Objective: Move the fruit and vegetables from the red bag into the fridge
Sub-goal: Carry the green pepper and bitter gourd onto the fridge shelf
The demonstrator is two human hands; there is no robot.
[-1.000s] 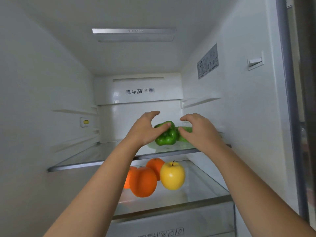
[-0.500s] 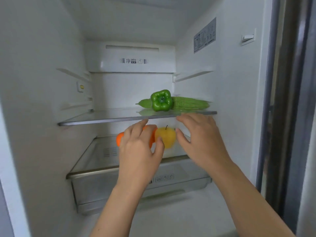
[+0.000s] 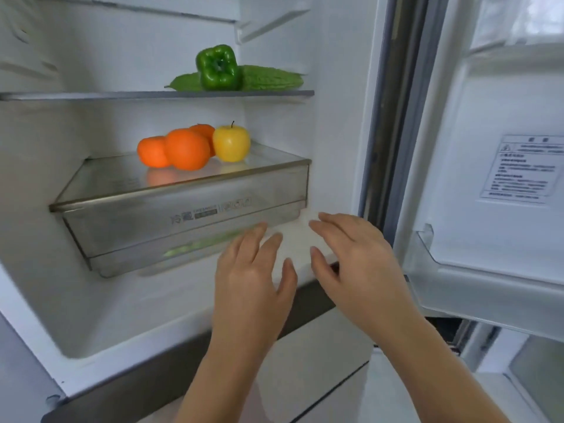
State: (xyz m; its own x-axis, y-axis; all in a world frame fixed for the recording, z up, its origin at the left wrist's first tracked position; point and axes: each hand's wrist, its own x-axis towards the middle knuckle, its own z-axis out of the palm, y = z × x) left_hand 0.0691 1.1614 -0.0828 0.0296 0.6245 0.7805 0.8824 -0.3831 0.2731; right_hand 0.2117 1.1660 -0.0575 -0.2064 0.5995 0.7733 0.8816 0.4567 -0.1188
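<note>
green pepper [image 3: 217,68] and bitter gourd [image 3: 271,78] already on glass shelf [image 3: 91,95], oranges [image 3: 186,149] and yellow apple [image 3: 231,144] on drawer lid [image 3: 122,178] below, left hand [image 3: 250,279] and right hand [image 3: 354,257] spread, empty, low in fridge [image 3: 335,117]; red bag unseen, leftover count unknown.

A printed strip [image 3: 210,211] with small icons is showing on the drawer front [image 3: 137,230], too blurred for reading. A white warning label [image 3: 523,169] is sitting on the inner face of the fridge door [image 3: 503,96]; its lettering is proving illegible.
</note>
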